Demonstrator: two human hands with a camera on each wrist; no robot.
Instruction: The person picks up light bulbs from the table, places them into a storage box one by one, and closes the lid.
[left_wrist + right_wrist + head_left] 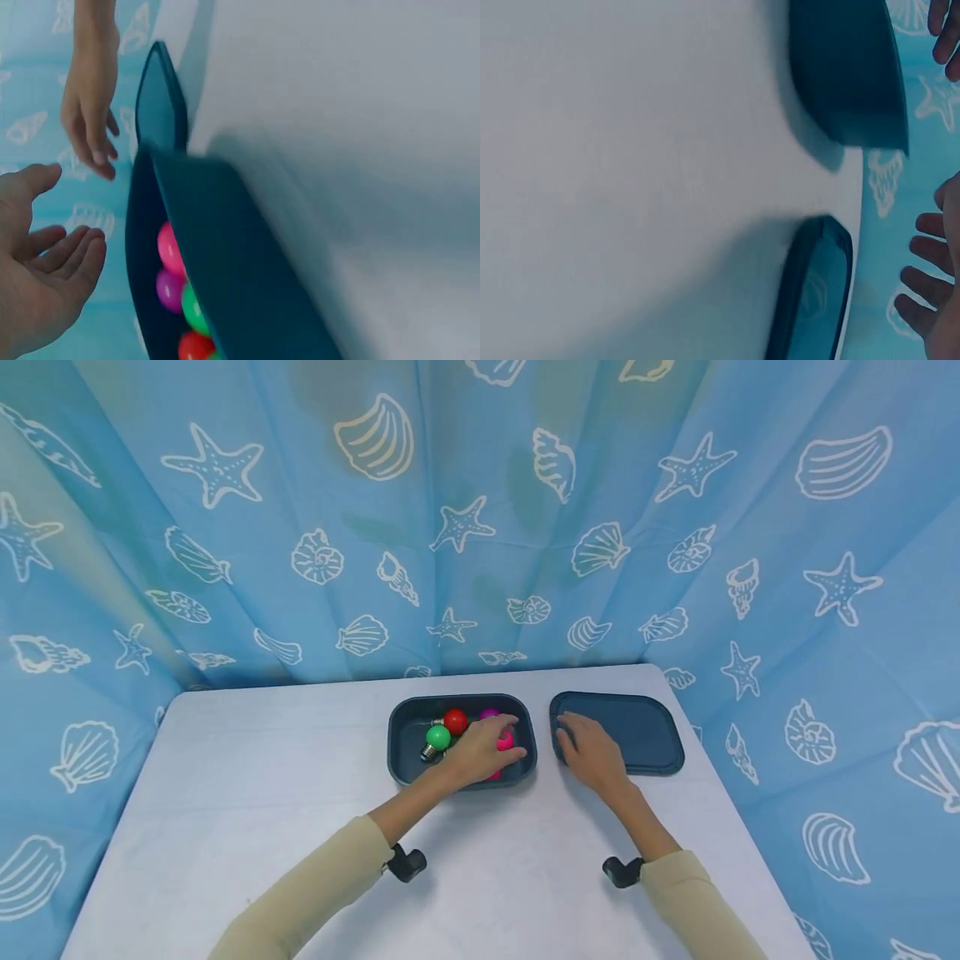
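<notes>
A dark blue-grey box on the table holds several small coloured light bulbs, among them a red bulb, a green bulb, a pink bulb and a purple bulb. Over the box hovers my left hand, thumb and fingers spread apart, hiding part of the contents. The left wrist view shows nothing in its palm. My right hand is above the left edge of a flat dark lid. Its fingers look relaxed and hold nothing in the right wrist view.
A white-covered table carries the box and the lid, which lie side by side near its back edge with a narrow gap between. Behind and around hangs a blue curtain with white shells and starfish. Black wrist cameras sit on both wrists.
</notes>
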